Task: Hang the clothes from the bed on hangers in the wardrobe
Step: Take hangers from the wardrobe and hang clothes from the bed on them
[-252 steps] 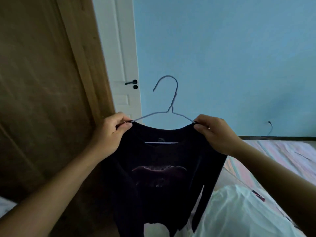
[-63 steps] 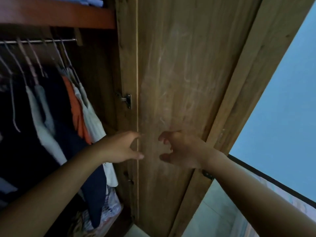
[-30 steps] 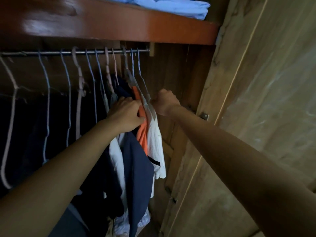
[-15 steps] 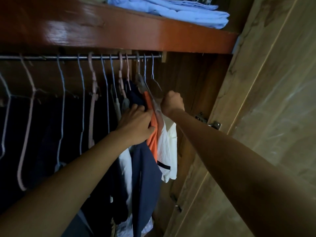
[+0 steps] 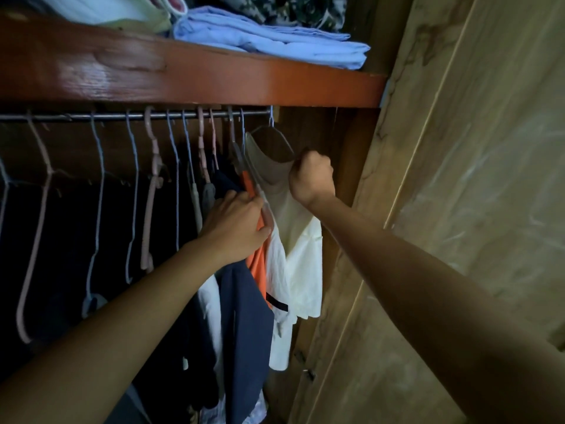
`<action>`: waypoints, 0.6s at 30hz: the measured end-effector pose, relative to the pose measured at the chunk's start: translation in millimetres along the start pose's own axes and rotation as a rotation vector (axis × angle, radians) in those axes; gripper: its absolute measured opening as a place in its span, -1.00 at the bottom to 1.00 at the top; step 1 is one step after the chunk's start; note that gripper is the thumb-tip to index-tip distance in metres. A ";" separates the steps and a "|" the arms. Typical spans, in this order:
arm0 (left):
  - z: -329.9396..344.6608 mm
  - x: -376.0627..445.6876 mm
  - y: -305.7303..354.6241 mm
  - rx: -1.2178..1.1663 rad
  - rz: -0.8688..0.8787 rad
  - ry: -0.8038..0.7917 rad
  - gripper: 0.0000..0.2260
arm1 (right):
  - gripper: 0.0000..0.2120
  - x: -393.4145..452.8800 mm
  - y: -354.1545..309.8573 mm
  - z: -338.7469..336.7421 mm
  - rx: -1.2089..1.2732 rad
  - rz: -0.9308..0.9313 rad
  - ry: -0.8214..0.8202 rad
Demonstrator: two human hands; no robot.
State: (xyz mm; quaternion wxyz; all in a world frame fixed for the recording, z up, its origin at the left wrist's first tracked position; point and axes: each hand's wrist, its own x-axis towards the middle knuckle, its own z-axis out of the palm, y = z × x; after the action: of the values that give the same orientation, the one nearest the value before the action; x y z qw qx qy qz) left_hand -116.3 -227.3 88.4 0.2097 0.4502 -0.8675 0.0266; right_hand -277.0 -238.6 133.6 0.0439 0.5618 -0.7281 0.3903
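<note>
Inside the wardrobe (image 5: 477,209); we look up at the rail (image 5: 134,115) under the red-brown shelf (image 5: 189,78).

Right hand (image 5: 311,178): fist, grip curled tight round the shoulder wire of the end hanger (image 5: 273,130), the last one on the rail beside the wardrobe's side wall. A cream-white shirt (image 5: 298,240) hangs from it. Half a second ago this shirt sat packed against its neighbours; now we see it pulled clear to the right, its neck opening spread and visible.

Left hand (image 5: 237,226): fingers bent over the shoulders of the neighbouring clothes, thumb against the orange garment (image 5: 258,261). It presses that bundle leftward. We cannot tell whether the fingers close round anything or only push. Against the earlier frame it sits in much the same place relative to the orange piece.

A second white shirt with a black trim (image 5: 276,301) hangs between the orange garment and the cream-white one. Left of the orange: a navy garment (image 5: 244,316), then more white cloth, then dark clothes lost in shadow.

Further left on the rail, several bare hangers, pink and pale blue.

On the shelf: folded light-blue cloth (image 5: 269,41), more of it in view than before since our view has tipped upward. The black shirt on its hanger, held up eight seconds ago near the bed, we cannot pick out among the dark clothes.
</note>
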 end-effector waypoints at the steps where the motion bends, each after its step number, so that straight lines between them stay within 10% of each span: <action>1: -1.0 0.0 1.9 -0.015 0.000 0.020 -0.55 | -0.75 -3.8 1.1 -4.1 0.005 0.004 0.002; 18: 1.0 -4.3 27.9 -0.323 -0.146 0.112 -0.62 | -0.80 -86.7 62.1 -61.1 -0.007 -0.075 0.072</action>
State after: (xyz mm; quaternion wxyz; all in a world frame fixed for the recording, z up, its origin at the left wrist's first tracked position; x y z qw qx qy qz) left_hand -136.5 -207.7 89.8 0.3287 0.4704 -0.8124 -0.1031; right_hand -321.1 -129.0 100.1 0.0869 0.5740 -0.7059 0.4058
